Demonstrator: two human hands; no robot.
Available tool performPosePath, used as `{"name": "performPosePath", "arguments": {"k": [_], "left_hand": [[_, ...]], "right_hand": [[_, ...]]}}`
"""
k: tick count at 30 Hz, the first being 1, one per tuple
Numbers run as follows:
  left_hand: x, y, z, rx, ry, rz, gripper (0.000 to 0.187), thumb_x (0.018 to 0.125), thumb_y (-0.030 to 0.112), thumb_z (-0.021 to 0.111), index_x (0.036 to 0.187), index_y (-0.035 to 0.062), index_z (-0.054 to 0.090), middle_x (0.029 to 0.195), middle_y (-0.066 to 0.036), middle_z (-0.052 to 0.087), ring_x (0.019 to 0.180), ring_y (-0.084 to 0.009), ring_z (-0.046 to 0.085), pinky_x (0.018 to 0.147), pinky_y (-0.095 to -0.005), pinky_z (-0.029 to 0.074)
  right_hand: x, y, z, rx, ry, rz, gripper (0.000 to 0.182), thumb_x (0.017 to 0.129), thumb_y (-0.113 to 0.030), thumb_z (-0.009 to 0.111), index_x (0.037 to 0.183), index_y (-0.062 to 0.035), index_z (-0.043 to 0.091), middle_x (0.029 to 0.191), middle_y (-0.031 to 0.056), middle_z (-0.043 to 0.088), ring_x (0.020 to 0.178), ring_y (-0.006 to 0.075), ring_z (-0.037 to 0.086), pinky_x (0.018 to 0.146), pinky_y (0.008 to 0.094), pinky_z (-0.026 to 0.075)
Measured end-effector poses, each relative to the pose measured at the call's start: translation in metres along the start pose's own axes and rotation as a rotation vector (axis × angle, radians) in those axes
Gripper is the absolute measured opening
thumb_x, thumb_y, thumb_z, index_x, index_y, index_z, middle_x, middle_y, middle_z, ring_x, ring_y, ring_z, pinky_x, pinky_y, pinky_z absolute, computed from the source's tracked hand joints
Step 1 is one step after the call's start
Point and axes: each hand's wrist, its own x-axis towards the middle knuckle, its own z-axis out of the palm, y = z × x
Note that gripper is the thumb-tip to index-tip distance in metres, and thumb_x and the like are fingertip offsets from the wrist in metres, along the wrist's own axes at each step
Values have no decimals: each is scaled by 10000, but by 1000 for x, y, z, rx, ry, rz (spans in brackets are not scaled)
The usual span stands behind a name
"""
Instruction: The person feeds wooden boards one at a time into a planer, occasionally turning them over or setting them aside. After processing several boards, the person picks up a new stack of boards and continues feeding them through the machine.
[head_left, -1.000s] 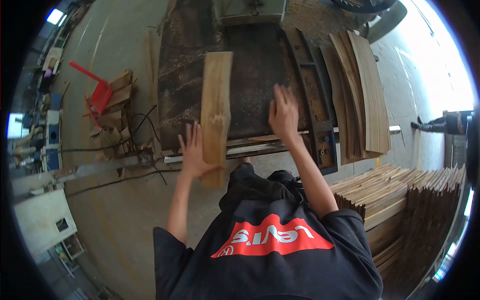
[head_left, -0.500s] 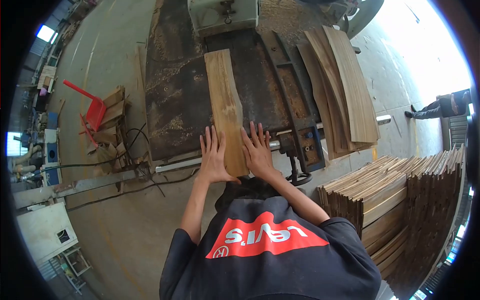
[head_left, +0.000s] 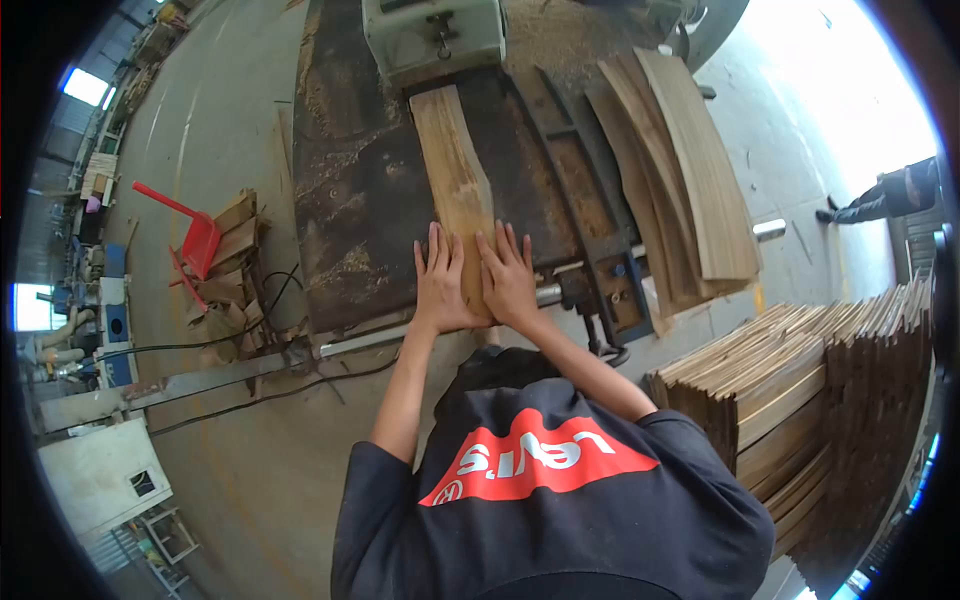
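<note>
Flat on the dusty tabletop [head_left: 350, 220], plank [head_left: 452, 160] running away from both palms; left hand [head_left: 440, 285] and right hand [head_left: 508, 280] spread wide, pressing its near end.

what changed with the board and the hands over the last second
The plank slid forward along the machine table, its far end now at the green housing. Both hands, left and right, came together flat on its near end. The side boards stayed put.

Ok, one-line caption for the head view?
Both hands, left hand and right hand, lie flat on a board on a sawdust-covered machine table.
</note>
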Motion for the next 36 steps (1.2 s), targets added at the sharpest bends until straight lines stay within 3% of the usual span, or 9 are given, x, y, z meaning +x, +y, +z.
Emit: {"name": "performPosePath", "arguments": {"k": [5, 14, 24, 27, 33, 35, 36], "left_hand": [[21, -16, 6, 36, 36, 39, 1494, 474, 713, 880, 1555, -144, 305, 1613, -395, 270, 1578, -489, 131, 1241, -645, 77], [74, -38, -2, 58, -17, 9, 1507, 510, 742, 866, 1576, -136, 263, 1618, -404, 241, 1580, -489, 118, 1247, -639, 66], [149, -83, -16, 116, -50, -16, 1543, 496, 809, 848, 1564, -146, 276, 1596, -420, 262, 1568, -500, 146, 1256, -631, 72], [168, -94, -18, 109, -38, -6, 1535, 504, 786, 863, 1596, -100, 248, 1628, -354, 278, 1585, -455, 129, 1261, -616, 92], [189, -92, -32, 251, -93, -54, 1461, 544, 780, 859, 1588, -73, 298, 1622, -341, 307, 1574, -467, 159, 1256, -612, 128], [174, -86, -26, 306, 25, -66, 1294, 686, 730, 821, 1593, -42, 317, 1630, -334, 300, 1566, -473, 174, 1256, -603, 137], [155, -81, -15, 275, 102, -45, 1215, 753, 700, 790, 1594, -38, 318, 1639, -333, 282, 1571, -470, 162, 1256, -605, 125]], "right_hand": [[23, 7, 8, -3, 49, -13, 490, 995, -184, 578, 1477, -101, 580, 1569, 276, 447, 1476, 405, 418, 1257, 561, 182], [84, 22, 20, -96, 110, -21, 447, 1006, -191, 583, 1449, -139, 617, 1509, 235, 541, 1422, 349, 513, 1257, 546, 192], [169, 40, 51, -127, 137, -20, 468, 958, -188, 577, 1421, -154, 629, 1506, 214, 545, 1416, 329, 519, 1259, 580, 174], [191, 47, 60, -149, 159, -39, 462, 956, -201, 578, 1413, -158, 632, 1498, 198, 558, 1407, 322, 529, 1255, 595, 172], [222, 58, 59, -181, 60, 9, 539, 961, -264, 590, 1490, -164, 560, 1573, 186, 484, 1500, 333, 409, 1261, 606, 138], [229, 65, 25, -192, -70, 3, 617, 954, -349, 625, 1530, -160, 505, 1605, 191, 435, 1545, 375, 304, 1256, 622, 140], [223, 70, -6, -203, -21, -45, 744, 906, -447, 705, 1546, -145, 477, 1650, 196, 358, 1572, 420, 205, 1256, 623, 135]]}}
